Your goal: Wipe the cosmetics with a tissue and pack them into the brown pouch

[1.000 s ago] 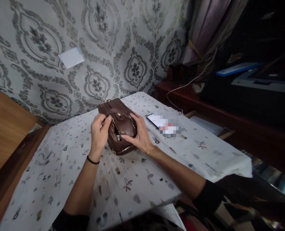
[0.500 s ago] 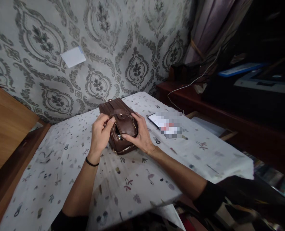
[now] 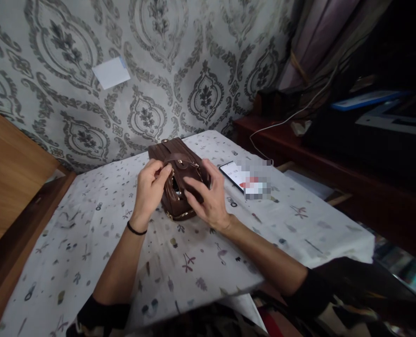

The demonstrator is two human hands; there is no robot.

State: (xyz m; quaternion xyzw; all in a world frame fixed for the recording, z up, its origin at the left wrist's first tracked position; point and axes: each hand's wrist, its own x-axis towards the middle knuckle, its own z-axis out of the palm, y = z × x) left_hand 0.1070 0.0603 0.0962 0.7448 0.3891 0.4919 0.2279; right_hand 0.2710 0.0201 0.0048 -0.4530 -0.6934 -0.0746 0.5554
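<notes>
A brown bag [image 3: 176, 202] with metal zippers and a strap lies on the patterned white cloth. One zipped pocket on its top gapes, with something pale inside that is too small to name. My left hand [image 3: 148, 187] pinches the bag's edge at the pocket's left side, thumb and forefinger together. Over the right part of the bag is my right hand [image 3: 210, 199], its thumb and fingers spread, with nothing visible between them.
A phone [image 3: 234, 173] with a lit screen lies right of the bag. The cloth-covered table [image 3: 106, 243] meets a patterned wall with a white card [image 3: 111, 73]. A cable [image 3: 281, 122] crosses the dark red furniture [image 3: 243, 128] at right.
My right hand has lifted off the pocket's lower edge and its fingers have spread. My left hand keeps its pinch at the bag. The view has shifted slightly.
</notes>
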